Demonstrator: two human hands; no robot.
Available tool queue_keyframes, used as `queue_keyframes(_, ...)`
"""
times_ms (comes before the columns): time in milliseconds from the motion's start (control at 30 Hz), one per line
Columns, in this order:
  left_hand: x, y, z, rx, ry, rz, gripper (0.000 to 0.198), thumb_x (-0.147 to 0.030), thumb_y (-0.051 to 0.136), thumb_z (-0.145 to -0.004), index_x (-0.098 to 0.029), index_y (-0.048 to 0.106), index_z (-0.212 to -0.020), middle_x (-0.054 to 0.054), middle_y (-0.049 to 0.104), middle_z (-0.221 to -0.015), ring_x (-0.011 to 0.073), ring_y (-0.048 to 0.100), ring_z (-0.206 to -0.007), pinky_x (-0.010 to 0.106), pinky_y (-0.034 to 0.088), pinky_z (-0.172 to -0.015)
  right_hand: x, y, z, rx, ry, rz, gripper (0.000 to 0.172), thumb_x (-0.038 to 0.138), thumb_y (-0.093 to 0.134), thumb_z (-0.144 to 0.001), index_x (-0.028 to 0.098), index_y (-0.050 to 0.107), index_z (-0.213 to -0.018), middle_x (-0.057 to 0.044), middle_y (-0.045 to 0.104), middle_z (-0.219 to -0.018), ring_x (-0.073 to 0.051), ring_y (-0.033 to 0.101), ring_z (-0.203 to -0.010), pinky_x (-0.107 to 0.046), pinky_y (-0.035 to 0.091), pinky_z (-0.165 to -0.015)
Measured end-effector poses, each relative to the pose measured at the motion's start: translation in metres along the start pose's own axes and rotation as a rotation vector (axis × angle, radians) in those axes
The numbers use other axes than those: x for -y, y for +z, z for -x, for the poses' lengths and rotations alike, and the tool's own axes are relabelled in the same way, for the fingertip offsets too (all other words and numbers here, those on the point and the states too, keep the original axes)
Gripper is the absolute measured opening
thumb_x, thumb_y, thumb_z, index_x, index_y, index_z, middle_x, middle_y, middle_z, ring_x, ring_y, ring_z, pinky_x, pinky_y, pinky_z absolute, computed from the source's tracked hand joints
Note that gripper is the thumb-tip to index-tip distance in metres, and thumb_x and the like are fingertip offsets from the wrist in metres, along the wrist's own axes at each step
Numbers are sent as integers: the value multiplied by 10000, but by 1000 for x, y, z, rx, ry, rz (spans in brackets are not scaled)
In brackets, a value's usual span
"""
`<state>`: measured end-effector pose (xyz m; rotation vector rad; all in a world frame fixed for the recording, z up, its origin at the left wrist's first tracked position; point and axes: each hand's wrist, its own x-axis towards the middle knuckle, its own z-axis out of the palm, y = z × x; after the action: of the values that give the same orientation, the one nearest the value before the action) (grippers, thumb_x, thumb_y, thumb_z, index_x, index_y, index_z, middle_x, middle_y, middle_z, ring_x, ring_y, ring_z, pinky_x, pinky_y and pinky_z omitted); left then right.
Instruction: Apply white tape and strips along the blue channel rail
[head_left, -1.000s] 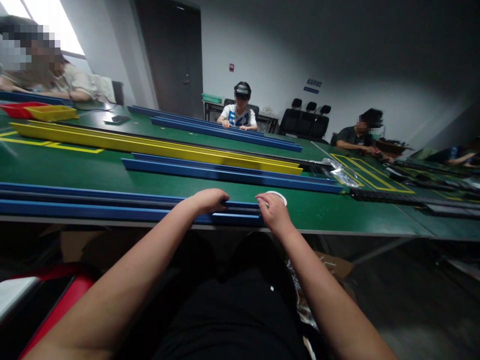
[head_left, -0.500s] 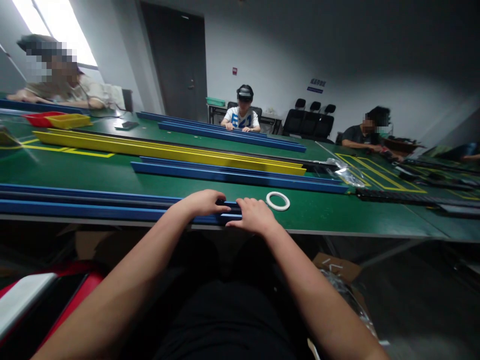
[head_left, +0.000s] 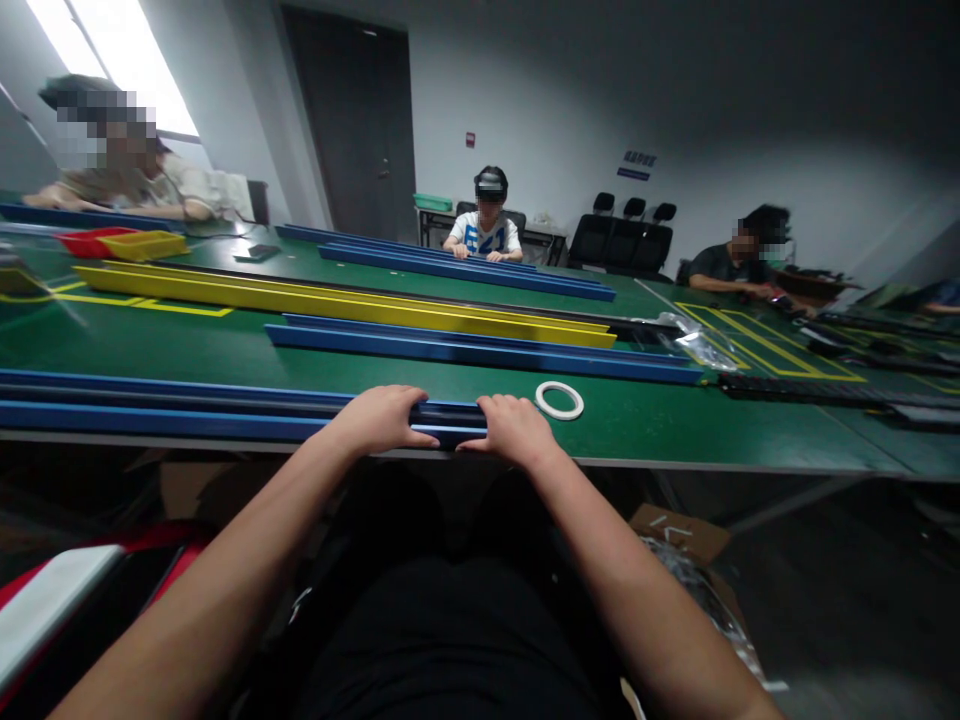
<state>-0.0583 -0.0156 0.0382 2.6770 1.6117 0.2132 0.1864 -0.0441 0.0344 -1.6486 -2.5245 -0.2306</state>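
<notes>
A long blue channel rail [head_left: 187,420] lies along the near edge of the table, with a dark strip in its groove. Near its right end, my left hand [head_left: 381,418] grips it, fingers over the far side and thumb along the near side. My right hand [head_left: 517,428] is closed round the end of the same rail, its thumb on the near wall too. A short stretch of rail shows between the two thumbs. Just right of my right hand lies a white ring [head_left: 559,387], which looks like a roll of tape.
Beyond are another blue rail [head_left: 480,352], a yellow rail [head_left: 337,308] and more blue rails [head_left: 465,268] on the green table [head_left: 675,430]. Red [head_left: 81,243] and yellow trays [head_left: 142,245] stand left. Clear plastic [head_left: 701,345] lies right. Several people sit round the table.
My left hand has shifted a little left along the rail, and its thumb has come down to the near wall. My right hand stays at the rail's end.
</notes>
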Motion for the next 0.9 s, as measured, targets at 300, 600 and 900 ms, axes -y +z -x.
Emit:
queue_keyframes(300,-2,0,-2,-10,10,3,818,-757,630,-625,-204,606,-1228,127,681,-1182,312,618,-1090,360,458,-910,10,-3,15,-23,-155,22,322,490,593,-886,205,597,-1034,-80,648,-1035,-220,596,-963,-320,452,-800)
queue_keyframes(600,-2,3,2,-45,5,-10,768,-746,623,-652,-229,604,-1219,118,683,-1180,314,617,-1100,367,446,-923,10,7,13,8,-77,-30,276,481,555,-909,225,627,-985,-55,670,-1021,-200,614,-977,-286,479,-781)
queue_keyframes(900,-7,2,8,-99,9,-26,692,-673,657,-680,-231,607,-1211,111,680,-1182,318,611,-1105,387,429,-960,14,11,16,-27,-4,-22,262,464,613,-868,215,615,-950,-59,659,-1003,-212,608,-954,-296,484,-766)
